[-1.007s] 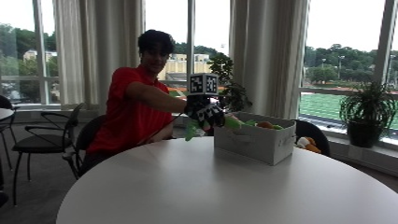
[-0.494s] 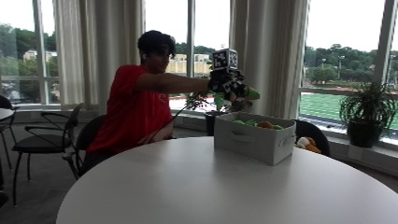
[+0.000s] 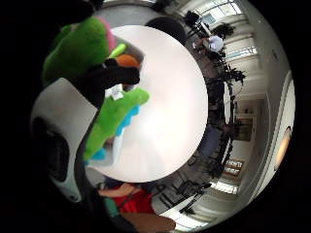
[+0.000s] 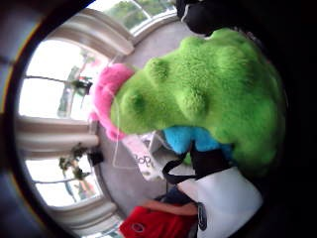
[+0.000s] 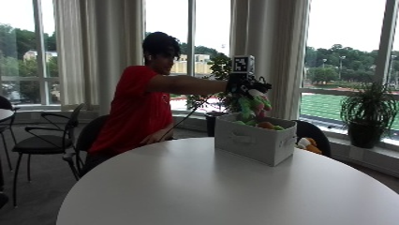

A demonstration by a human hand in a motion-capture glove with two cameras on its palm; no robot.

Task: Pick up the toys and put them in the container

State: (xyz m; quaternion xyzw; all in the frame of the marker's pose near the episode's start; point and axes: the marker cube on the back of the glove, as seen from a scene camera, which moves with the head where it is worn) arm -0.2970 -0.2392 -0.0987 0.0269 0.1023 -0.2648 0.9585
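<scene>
From the outside view, a person in a red shirt sits at a round white table and reaches the gloved right hand out over a white fabric container that stands on the table's far side. A green plush toy with pink on it hangs from that hand, just above the container's open top, where other toys already lie, one of them orange. A potted plant stands on the window sill behind. In the little finger side palm view, the green plush toy hangs over the container, with dark gloved fingers curled across it and the white tabletop beyond. In the thumb side palm view, the green plush toy with its pink part fills most of the picture, close to the palm, a blue patch beneath it.
</scene>
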